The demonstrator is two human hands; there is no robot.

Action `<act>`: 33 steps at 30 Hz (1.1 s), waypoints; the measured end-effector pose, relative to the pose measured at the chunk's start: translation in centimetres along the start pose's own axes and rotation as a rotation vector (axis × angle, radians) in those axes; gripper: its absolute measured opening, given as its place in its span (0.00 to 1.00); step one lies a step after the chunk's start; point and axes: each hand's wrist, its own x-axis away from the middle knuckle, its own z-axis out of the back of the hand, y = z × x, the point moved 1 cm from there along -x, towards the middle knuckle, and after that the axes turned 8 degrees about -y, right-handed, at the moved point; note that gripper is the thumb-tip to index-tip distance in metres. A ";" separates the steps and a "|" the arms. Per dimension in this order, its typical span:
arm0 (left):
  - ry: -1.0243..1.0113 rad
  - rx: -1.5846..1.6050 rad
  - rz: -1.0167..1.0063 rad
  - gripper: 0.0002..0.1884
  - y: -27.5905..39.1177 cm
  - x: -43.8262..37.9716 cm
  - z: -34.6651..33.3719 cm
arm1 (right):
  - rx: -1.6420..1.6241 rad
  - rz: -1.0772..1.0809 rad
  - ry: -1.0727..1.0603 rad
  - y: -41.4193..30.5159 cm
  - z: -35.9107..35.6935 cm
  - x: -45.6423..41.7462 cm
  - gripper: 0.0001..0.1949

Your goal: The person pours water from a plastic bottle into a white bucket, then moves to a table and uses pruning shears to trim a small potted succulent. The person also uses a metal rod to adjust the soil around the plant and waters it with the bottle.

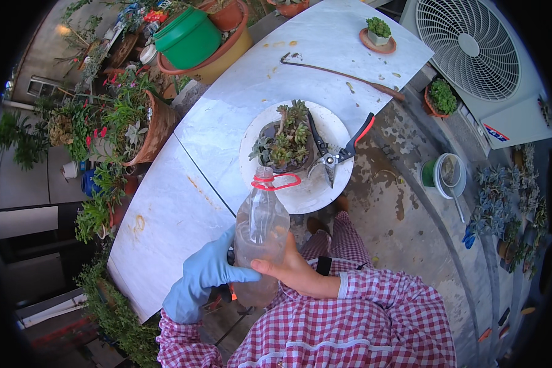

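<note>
A clear plastic bottle (261, 221) with a red neck ring and no cap on its mouth is held upright between both hands, with cloudy liquid inside. My left hand (216, 267), in a light blue rubber glove, grips it from the left. Around its right side wraps my right hand (294, 271), bare, thumb across the front. Beyond the bottle, a round white dish (299, 195) on the table carries a potted succulent (287, 142) with green rosettes. Pruning shears (331, 158) with black and red handles lie on the dish's right side, their blades parted.
The pale table (165, 221) also bears a rusty hooked metal rod (336, 72) and a small potted succulent (378, 27). Flowerpots (158, 129) and a green pot (188, 39) line the left. Rightward are an air-conditioner unit (515, 126) and a bucket (428, 172) with a ladle.
</note>
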 end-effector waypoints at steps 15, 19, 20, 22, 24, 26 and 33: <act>-0.003 -0.034 -0.012 0.65 0.1 0.2 -0.2 | -0.026 -0.088 -0.051 0.1 0.3 0.7 0.58; -0.018 -0.059 0.027 0.65 1.0 0.4 -0.1 | -0.037 -0.096 -0.032 0.1 0.3 0.9 0.57; -0.021 -0.061 0.038 0.65 1.1 0.4 -0.2 | -0.042 -0.097 -0.031 0.0 0.3 0.9 0.57; 0.010 -0.053 0.019 0.63 0.9 0.3 -0.3 | -0.055 -0.100 -0.030 -0.2 0.2 0.9 0.57; 0.028 -0.054 0.006 0.62 0.8 0.3 -0.3 | -0.042 -0.104 -0.031 -0.1 0.2 0.9 0.56; 0.033 -0.066 -0.002 0.62 0.8 0.3 -0.3 | -0.047 -0.105 -0.034 -0.2 0.3 1.0 0.55; 0.003 -0.136 0.034 0.61 1.6 0.2 0.1 | -0.070 -0.067 0.032 -0.7 0.0 1.0 0.49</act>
